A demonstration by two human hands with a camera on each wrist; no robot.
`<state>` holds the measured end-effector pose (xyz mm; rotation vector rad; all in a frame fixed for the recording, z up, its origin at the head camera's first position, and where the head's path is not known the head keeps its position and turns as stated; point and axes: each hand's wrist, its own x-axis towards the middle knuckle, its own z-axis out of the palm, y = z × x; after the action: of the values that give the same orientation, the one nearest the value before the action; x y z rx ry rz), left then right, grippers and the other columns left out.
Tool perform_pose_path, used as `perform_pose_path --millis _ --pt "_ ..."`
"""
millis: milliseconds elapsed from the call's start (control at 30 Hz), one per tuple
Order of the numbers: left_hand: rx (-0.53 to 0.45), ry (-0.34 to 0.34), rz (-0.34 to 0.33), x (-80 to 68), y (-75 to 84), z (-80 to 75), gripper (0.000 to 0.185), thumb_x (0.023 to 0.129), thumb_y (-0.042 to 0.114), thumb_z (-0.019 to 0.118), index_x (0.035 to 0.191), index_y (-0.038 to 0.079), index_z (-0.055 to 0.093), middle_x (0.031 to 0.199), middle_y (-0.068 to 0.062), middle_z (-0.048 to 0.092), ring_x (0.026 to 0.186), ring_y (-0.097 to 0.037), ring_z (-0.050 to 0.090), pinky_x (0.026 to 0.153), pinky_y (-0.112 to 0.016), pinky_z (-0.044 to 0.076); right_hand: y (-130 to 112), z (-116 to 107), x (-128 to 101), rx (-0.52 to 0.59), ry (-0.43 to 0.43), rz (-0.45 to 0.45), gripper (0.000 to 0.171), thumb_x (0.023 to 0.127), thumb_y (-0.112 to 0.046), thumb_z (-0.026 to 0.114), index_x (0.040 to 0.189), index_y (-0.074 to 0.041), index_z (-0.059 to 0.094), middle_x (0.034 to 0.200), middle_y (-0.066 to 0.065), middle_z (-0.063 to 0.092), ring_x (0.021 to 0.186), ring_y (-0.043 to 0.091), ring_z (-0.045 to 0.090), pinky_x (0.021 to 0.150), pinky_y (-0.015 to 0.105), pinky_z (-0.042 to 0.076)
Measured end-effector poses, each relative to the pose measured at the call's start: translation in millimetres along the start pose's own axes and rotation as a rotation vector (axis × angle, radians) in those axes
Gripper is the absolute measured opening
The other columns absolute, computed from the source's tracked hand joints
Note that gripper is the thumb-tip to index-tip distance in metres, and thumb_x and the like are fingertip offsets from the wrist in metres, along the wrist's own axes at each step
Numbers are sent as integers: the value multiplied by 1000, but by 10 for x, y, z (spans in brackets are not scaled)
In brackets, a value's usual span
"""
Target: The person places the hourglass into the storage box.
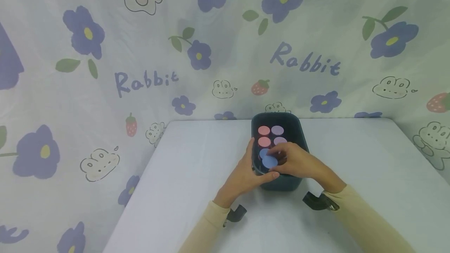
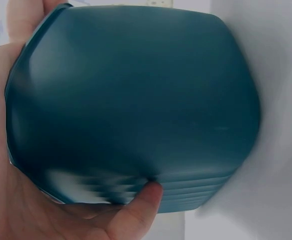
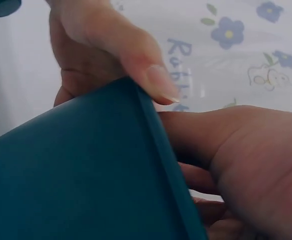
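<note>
Fingertips of our right hand (image 1: 299,163) seem to pinch the blue disc (image 1: 270,161); left hand (image 1: 246,175) grips the teal bin (image 1: 295,134), so we steady it firmly

Smooth, faintly glossy teal plastic bin (image 1: 297,134); matt white table (image 1: 197,159); printed cloth backdrop (image 1: 105,69).

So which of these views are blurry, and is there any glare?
Head view: sharp, evenly lit, no glare. Left wrist view: the dark teal plastic bin fills the frame, smeared along its lower edge by the thumb. Right wrist view: soft focus on the bin rim and the left hand.
</note>
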<state>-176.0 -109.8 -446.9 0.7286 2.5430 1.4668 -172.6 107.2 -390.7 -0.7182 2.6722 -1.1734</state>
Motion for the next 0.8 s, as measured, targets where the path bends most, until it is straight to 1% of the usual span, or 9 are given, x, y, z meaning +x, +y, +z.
perform_pose_path --millis 100,167,467,633,800 --pt "7 2 -8 3 -1 4 122 81 67 77 167 30 -1 171 11 27 152 -14 40 122 -56 39 -5 17 12 -14 -14 1 39 85 -4 81 121 3 69 117 18 72 102 32 76 88 45 64" --pt "10 3 -10 4 -2 7 122 81 68 77 167 29 -1 170 10 28 152 -15 40 123 -56 39 -9 24 22 -27 -22 -1 38 84 -2 80 121 4 69 115 19 73 101 31 77 88 45 64" --pt "-10 -1 5 12 6 7 121 81 65 78 167 31 -1 170 10 30 151 -13 41 123 -55 39 11 33 63 -67 -54 -49 35 82 -1 82 116 0 75 106 11 76 88 15 73 86 38 65" --pt "-12 -2 3 9 10 9 121 82 65 77 167 30 -1 170 9 29 152 -15 40 123 -56 39 26 36 85 -72 -68 -54 35 81 0 82 115 -1 77 104 9 77 84 13 71 84 36 66" --pt "-14 0 8 9 -3 12 120 82 64 77 166 31 -2 170 9 29 152 -15 40 122 -56 39 24 47 106 -77 -79 -39 35 81 0 82 116 -1 78 102 8 79 80 11 68 83 34 66"
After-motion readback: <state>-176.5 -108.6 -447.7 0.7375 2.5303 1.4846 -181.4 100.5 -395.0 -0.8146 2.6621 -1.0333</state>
